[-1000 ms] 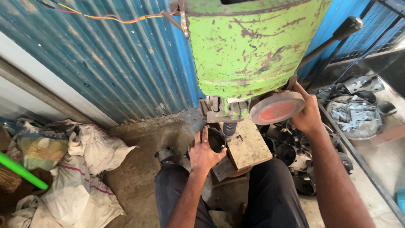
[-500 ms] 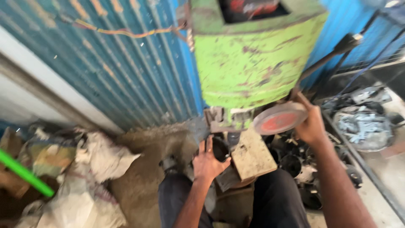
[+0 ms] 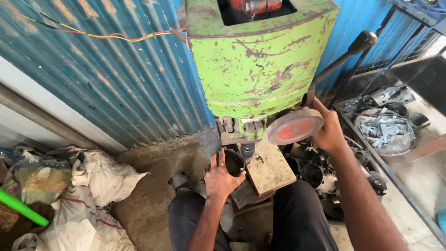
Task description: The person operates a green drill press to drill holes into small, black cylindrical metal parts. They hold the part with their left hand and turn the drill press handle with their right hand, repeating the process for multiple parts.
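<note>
Change: Since half a second ago my view has tipped up a bit, so I see more of the top of the green machine (image 3: 260,60). My hands sit in almost the same spots as before.
Left hand: My left hand (image 3: 222,176) is low in the middle, fingers curled over the rim of a dark metal ring (image 3: 233,161). It grips the ring from the near side.
Ring place: The ring sits under the machine's round pin (image 3: 246,149), just left of the wooden block (image 3: 269,167).
Right hand: My right hand (image 3: 329,131) is wrapped around the red wheel (image 3: 294,127) on the right of the machine, thumb on top.
What it means: I think the ring is being held steady under the pin while the wheel is held ready, since nothing has shifted much.
Surface: There is no counter here. The block sits over a dirt floor (image 3: 153,186) between my knees.
Right side: A tray (image 3: 420,167) holds a bowl of small grey metal bits (image 3: 384,132). More dark rings (image 3: 316,174) lie near my right leg.
Left side: White sacks (image 3: 93,186) and a green pipe (image 3: 21,208) lie there.
Far side: A blue ribbed metal wall (image 3: 116,79) has coloured wires (image 3: 107,35) running across it.
</note>
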